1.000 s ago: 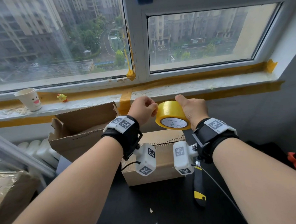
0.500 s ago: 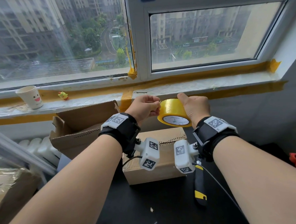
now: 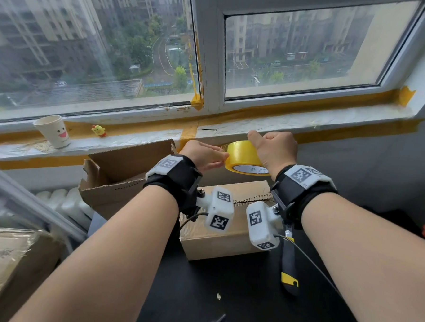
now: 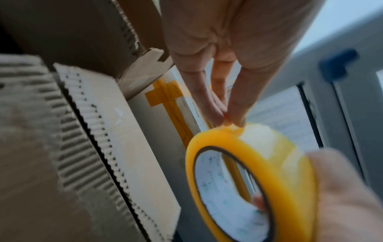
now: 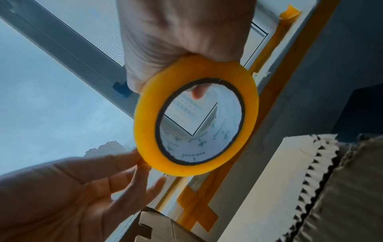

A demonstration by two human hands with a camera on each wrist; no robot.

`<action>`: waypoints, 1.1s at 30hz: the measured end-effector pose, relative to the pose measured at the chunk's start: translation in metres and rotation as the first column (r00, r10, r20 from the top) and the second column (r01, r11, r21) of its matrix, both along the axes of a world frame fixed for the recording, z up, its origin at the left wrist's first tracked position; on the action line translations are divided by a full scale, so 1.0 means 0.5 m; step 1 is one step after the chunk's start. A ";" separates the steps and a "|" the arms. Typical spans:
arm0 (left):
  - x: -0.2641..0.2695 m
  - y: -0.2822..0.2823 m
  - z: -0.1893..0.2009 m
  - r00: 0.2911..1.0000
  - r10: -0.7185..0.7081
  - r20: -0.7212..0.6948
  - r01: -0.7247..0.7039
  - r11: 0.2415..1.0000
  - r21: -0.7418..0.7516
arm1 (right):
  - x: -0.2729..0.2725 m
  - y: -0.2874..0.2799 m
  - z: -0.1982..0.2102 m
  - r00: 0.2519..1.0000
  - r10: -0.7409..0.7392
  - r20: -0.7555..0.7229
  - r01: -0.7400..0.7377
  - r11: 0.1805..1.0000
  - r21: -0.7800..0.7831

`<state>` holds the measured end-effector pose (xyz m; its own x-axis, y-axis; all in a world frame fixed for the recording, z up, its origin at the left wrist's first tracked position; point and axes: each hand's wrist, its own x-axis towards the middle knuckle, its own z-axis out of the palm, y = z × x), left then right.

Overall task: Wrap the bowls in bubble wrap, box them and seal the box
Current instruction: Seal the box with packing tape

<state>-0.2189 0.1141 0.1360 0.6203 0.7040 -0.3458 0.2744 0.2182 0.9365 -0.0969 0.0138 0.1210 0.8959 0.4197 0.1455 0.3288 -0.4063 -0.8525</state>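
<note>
Sealing step — the right hand [image 3: 275, 149] grips the tape roll [image 3: 243, 157] above the closed box [image 3: 217, 237] on the worktop, while the left hand [image 3: 204, 155] pinches its free end. Next, probably: peel a strip and press it over the flap seam.

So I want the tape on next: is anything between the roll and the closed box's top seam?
Nothing visible. The tape roll, held by the right hand, hangs above the closed box, whose seam lies bare.
</note>
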 end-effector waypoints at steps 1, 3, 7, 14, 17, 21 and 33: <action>-0.005 0.001 0.002 1.000 -0.005 0.007 0.006 0.999 -0.040 | -0.001 0.002 -0.001 1.000 0.006 0.000 -0.006 1.000 -0.001; -0.012 0.003 -0.002 1.000 -0.027 -0.007 0.026 0.997 -0.072 | -0.002 0.004 -0.004 1.000 0.017 -0.004 -0.017 1.000 -0.004; -0.017 -0.002 -0.009 0.989 -0.053 -0.136 0.056 0.998 0.020 | -0.006 0.005 -0.010 0.999 0.048 0.013 -0.047 0.998 -0.038; -0.061 -0.015 -0.002 0.990 -0.048 -0.135 0.033 0.993 -0.110 | -0.013 0.008 -0.027 0.965 0.263 0.009 -0.255 0.943 -0.212; -0.090 -0.001 -0.010 0.986 0.013 -0.164 -0.034 0.991 -0.129 | -0.025 0.016 -0.026 0.875 0.483 -0.034 -0.472 0.836 -0.280; -0.139 0.019 -0.042 0.972 0.067 -0.226 -0.110 0.977 -0.180 | -0.042 0.032 -0.017 0.685 0.702 -0.193 -0.688 0.536 -0.490; -0.160 0.037 -0.025 0.976 0.119 -0.183 -0.165 0.952 -0.258 | -0.047 0.040 0.030 0.663 0.748 -0.043 -0.618 0.513 -0.596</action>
